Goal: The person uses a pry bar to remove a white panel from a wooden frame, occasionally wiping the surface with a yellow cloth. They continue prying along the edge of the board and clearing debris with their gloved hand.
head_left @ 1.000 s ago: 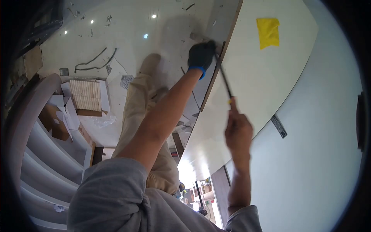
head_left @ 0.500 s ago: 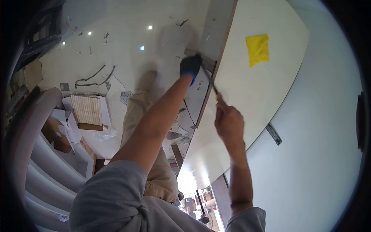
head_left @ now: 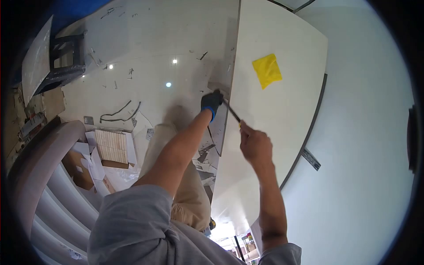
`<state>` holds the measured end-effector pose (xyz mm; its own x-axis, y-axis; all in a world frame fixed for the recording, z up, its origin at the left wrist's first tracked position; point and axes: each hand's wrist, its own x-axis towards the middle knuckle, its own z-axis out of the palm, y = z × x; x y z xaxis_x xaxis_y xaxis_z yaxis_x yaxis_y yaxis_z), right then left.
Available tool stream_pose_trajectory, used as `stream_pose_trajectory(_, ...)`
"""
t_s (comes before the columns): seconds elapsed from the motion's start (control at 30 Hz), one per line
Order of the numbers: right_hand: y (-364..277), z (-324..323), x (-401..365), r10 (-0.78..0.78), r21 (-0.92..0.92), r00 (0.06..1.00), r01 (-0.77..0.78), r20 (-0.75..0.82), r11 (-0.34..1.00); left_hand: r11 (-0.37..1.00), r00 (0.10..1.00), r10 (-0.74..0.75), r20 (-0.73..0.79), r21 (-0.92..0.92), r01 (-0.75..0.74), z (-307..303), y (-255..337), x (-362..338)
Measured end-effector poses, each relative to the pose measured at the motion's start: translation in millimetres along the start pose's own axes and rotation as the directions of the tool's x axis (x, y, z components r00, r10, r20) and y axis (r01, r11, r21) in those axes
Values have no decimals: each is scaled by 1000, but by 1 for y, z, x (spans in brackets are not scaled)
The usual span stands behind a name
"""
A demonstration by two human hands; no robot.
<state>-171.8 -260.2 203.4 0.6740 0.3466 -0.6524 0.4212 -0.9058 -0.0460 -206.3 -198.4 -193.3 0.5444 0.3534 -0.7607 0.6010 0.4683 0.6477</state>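
Observation:
My left hand wears a dark glove with a blue cuff and is closed round the far end of a file, a long, thin, dark tool. Bare, my right hand grips its near end, where a bit of yellow shows. Slanting across the left edge of a large white board, the file has my left hand just outside that edge and my right hand above the surface. The glove hides the file's tip. A yellow cloth lies on the board, beyond my right hand.
Scraps and dark strips litter the pale floor. An open carton stands at left beside a curved shelf unit. A dark stool-like frame is at upper left. A white wall borders the board on the right.
The view has shifted, so the board and cloth appear farther left and lower. Relative to the board, both hands and the file have moved right, bringing the gloved hand closer to its edge.

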Motion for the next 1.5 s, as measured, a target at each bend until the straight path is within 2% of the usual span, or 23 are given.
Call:
stream_pose_trajectory(0.03,-1,-16,-1,-4,-35,1000,4,-16,999,920,982,186,38,345,-188,-8,60,-29)
stream_pose_trajectory(0.07,-3,-38,3,-19,-5,997,18,-71,1000,692,928,365,75,645,-324,-17,126,-62)
stream_pose_trajectory(0.13,-3,-70,19,-132,93,939,169,-318,981,937,977,201,-68,305,-171,-22,217,-60)
stream_pose_trajectory(0.2,-21,-114,31,-64,78,957,90,-283,993,539,766,643,-13,718,-440,-17,224,-4)
stream_pose_trajectory(0.3,-22,-99,53,-80,-12,974,79,-214,997,490,795,601,83,747,-449,-9,209,8)
stream_pose_trajectory(0.33,-19,-81,65,-116,-50,967,107,-225,993,292,763,599,242,822,-489,-3,178,17)
stream_pose_trajectory(0.43,-26,-34,90,-88,-97,996,87,-9,991,828,984,144,107,532,-179,-16,120,-2)
stream_pose_trajectory(0.47,-25,-39,96,-89,-34,996,88,-26,996,979,986,-126,107,176,106,-27,100,-2)
stream_pose_trajectory(0.5,-23,-46,98,-88,27,995,89,-46,996,880,913,-375,159,-250,405,-41,93,-4)
stream_pose_trajectory(0.53,-20,-52,100,-89,90,994,95,-63,991,688,850,-480,217,-507,518,-51,102,-9)
stream_pose_trajectory(0.57,-20,-65,103,-82,152,992,96,-96,984,562,843,-478,247,-652,510,-56,116,-9)
stream_pose_trajectory(0.67,-39,-134,118,-77,213,985,110,-154,971,498,980,-62,189,-845,195,-48,225,3)
stream_pose_trajectory(0.73,-49,-162,133,-133,184,970,172,-204,968,664,969,58,241,-734,143,-45,286,26)
stream_pose_trajectory(0.8,-60,-187,144,-145,225,948,213,-285,951,716,973,210,93,-692,-89,-39,331,42)
stream_pose_trajectory(0.93,-51,-184,176,-162,248,949,231,-271,941,854,979,203,-30,-483,-192,-37,360,69)
stream_pose_trajectory(1.03,-51,-145,191,-163,160,969,193,-184,968,832,997,-37,65,-551,67,-45,314,78)
stream_pose_trajectory(1.1,-73,-133,192,-26,31,999,25,26,999,612,924,-290,248,-695,378,-50,271,78)
stream_pose_trajectory(1.13,-73,-136,195,-49,-10,998,50,27,999,624,933,-259,248,-694,358,-51,273,78)
stream_pose_trajectory(1.2,-60,-160,196,-170,163,967,202,-190,966,653,953,-187,240,-694,303,-54,295,80)
stream_pose_trajectory(1.27,-51,-192,196,-166,401,936,287,-309,870,699,969,88,231,-707,105,-48,347,89)
stream_pose_trajectory(1.3,-60,-203,199,-125,339,957,212,-261,917,697,948,224,227,-717,6,-42,357,93)
stream_pose_trajectory(1.4,-72,-193,211,-126,77,976,142,-180,987,525,948,-42,316,-800,290,-43,337,99)
stream_pose_trajectory(1.5,-93,-187,219,-53,-131,998,49,-30,990,559,897,-247,366,-703,441,-56,313,84)
